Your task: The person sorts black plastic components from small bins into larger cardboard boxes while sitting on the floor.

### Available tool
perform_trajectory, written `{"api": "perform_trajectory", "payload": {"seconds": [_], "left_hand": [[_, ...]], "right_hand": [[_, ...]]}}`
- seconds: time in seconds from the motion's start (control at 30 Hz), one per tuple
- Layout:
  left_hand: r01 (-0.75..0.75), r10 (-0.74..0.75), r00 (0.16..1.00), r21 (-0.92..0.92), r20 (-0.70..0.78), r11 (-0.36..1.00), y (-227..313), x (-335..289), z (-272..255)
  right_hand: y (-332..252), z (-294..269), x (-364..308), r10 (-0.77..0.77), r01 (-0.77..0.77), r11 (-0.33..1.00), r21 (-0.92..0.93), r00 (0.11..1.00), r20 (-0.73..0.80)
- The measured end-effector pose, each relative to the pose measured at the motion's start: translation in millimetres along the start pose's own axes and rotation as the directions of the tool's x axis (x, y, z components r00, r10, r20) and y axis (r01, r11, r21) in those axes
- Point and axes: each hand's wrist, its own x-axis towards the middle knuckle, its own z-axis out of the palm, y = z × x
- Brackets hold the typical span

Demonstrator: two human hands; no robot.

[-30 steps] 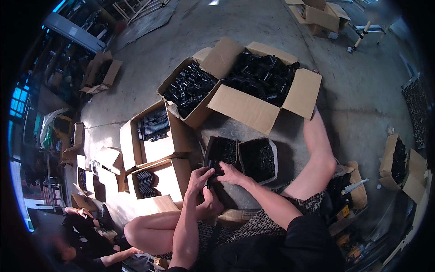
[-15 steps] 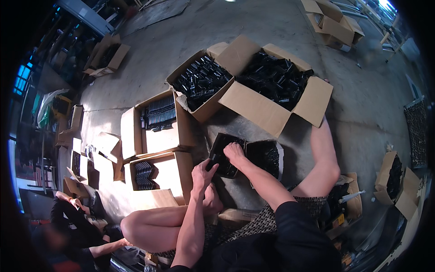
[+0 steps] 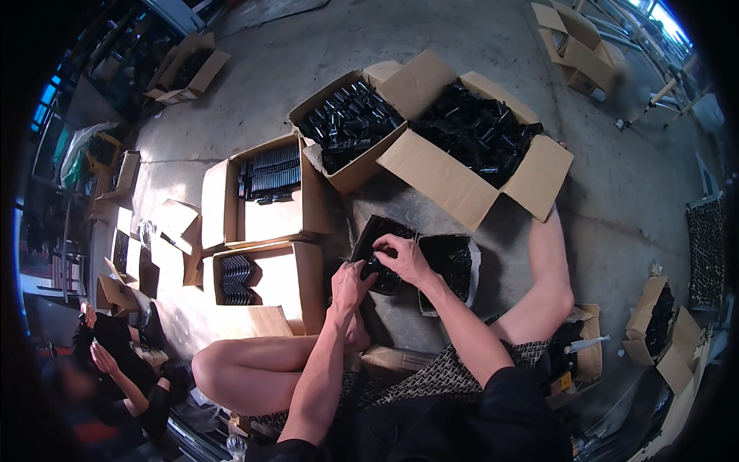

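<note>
Right hand back from the box, both hands together over one dark piece

Nearest, the left hand [image 3: 350,286] pinches a dark piece [image 3: 372,267] between thumb and fingers, just over the near left corner of the left small box [image 3: 396,224]. Half a second ago the right hand [image 3: 406,260] was down inside that box; now it has come up and back, its thumb and bent fingers close about the free end of the piece. Whether its grip is pinching something small or only touching the piece, I cannot tell, since dark lies against dark there. The change puts the handwork at the piece itself, no longer in the box.

Just beside, the right small box [image 3: 474,266] holds small dark bits, with neither hand in it.

Beyond these, on the concrete floor [image 3: 369,38], the lower left carton [image 3: 296,281] holds a stack of bent dark parts [image 3: 239,281], and the upper left carton [image 3: 255,222] a close row of dark parts [image 3: 269,173]. Farther out, the middle carton [image 3: 362,175] and the wide-flapped carton [image 3: 443,173] are heaped with loose black parts.

Off to the left, a co-worker's hand [image 3: 103,358] is now raised, palm open. Farthest, another open carton [image 3: 206,77] stands at the upper left.
</note>
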Motion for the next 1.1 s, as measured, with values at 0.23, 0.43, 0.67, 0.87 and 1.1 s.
{"api": "perform_trajectory", "payload": {"seconds": [0.23,0.43,0.67,0.87,1.1], "left_hand": [[0.037,-0.035,0.999,-0.073,0.028,0.997,6,1,-8],[-0.060,0.057,0.998,-0.082,-0.035,0.995,6,3,-14],[0.128,-0.113,0.992,-0.393,0.063,0.911,45,11,-52],[0.056,-0.074,0.997,-0.487,-0.017,0.872,58,14,-71],[0.032,-0.095,0.991,-0.525,-0.095,0.851,59,13,-84]], "right_hand": [[-8,11,-5,-0.385,0.408,0.790,-0.457,0.911,0.147],[-15,1,-8,-0.424,0.452,0.783,-0.428,0.891,0.165],[23,-13,-26,0.170,-0.325,0.792,0.517,0.930,0.324],[14,9,-26,0.198,-0.318,0.683,0.658,0.947,0.252],[17,13,-30,0.161,-0.271,0.584,0.765,0.963,0.218]]}}
